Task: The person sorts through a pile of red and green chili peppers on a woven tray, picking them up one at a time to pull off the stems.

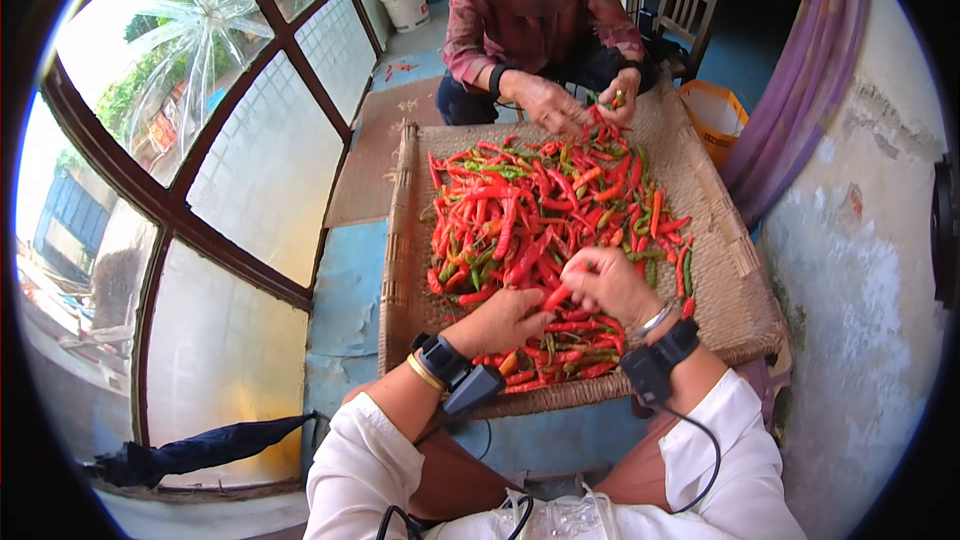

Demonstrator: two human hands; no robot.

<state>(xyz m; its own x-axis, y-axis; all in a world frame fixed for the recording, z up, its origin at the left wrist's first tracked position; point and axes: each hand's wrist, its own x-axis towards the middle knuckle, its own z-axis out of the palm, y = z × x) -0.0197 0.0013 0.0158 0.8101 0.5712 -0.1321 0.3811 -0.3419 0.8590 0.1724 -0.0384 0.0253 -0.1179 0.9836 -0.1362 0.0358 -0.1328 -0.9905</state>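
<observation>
Red pepper (558, 297) slants down-left from right hand (612, 286).

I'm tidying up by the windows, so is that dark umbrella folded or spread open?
Folded: the umbrella is a narrow, gathered bundle lying on its side.

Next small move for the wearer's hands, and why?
I'd steady the red pepper with the left hand: the right hand appears to pinch it, and the left's fingertips are right by it, above the pile.
</observation>
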